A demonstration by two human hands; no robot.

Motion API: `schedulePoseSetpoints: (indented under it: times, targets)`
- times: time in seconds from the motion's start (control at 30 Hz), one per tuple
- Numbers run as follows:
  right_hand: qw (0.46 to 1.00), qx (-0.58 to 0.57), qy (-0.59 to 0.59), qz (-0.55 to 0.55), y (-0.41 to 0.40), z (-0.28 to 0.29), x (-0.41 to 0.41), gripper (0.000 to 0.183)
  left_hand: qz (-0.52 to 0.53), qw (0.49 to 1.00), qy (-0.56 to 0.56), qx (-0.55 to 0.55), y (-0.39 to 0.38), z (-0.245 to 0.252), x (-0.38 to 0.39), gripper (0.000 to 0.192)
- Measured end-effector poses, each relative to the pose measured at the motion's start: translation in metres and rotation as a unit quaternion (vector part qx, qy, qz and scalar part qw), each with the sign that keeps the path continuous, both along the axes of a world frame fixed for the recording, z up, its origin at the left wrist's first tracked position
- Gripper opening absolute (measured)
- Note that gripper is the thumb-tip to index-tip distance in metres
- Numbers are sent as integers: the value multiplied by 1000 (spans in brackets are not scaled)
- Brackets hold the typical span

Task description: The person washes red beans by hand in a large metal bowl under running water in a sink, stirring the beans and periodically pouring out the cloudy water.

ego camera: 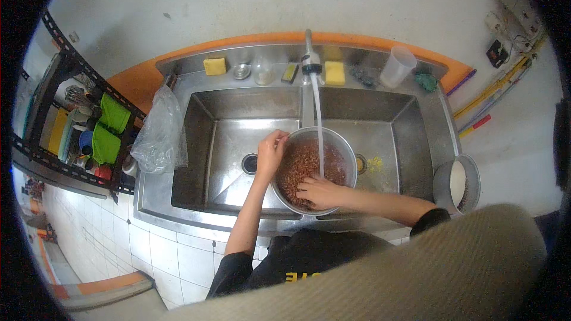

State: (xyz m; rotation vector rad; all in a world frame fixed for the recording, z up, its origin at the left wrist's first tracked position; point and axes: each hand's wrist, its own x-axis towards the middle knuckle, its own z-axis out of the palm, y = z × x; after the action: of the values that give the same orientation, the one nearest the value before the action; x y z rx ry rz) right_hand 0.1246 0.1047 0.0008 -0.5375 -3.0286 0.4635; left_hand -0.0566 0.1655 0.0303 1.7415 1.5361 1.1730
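Note:
A round metal pot (350, 154) of reddish-brown grains (303, 160) in water sits over the divider of a double sink. My left hand (271, 149) pinches the pot's left rim between thumb and fingers. Inside the pot, my right hand (322, 192) rests on the wet grains with its fingers apart; the fingertips are partly hidden among them. From the faucet (311, 64) a stream of water (319, 120) falls into the pot, just beyond my right hand.
Yellow sponges (215, 67), a glass jar (264, 71) and a plastic jug (398, 67) line the back ledge. A clear plastic bag (158, 136) lies left of the stainless steel sink (147, 203). Another metal pot (473, 176) stands at right, a utensil rack (120, 160) at left.

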Motion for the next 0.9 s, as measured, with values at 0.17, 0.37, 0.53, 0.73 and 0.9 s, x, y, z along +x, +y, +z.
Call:
schedulePoseSetpoints:
  times: [0.17,0.37,0.53,0.73,0.9]
  targets:
    - [967,16,-252,-45,47,-23,-20,32,2,1000,-1,10,2,-4,3,11]
    - [840,-292,-138,-435,54,-41,-21,29,23,999,-5,-37,-2,0,-1,11]
    - [920,-298,-183,-174,95,-44,-7,39,18,999,-24,-23,-1,-4,1,11]
    - [940,-202,-147,-234,47,-9,-24,51,22,999,-34,-21,1,-12,-4,13]
    - [908,-309,-273,-73,92,-13,-7,63,20,999,-34,-9,2,-13,0,13]
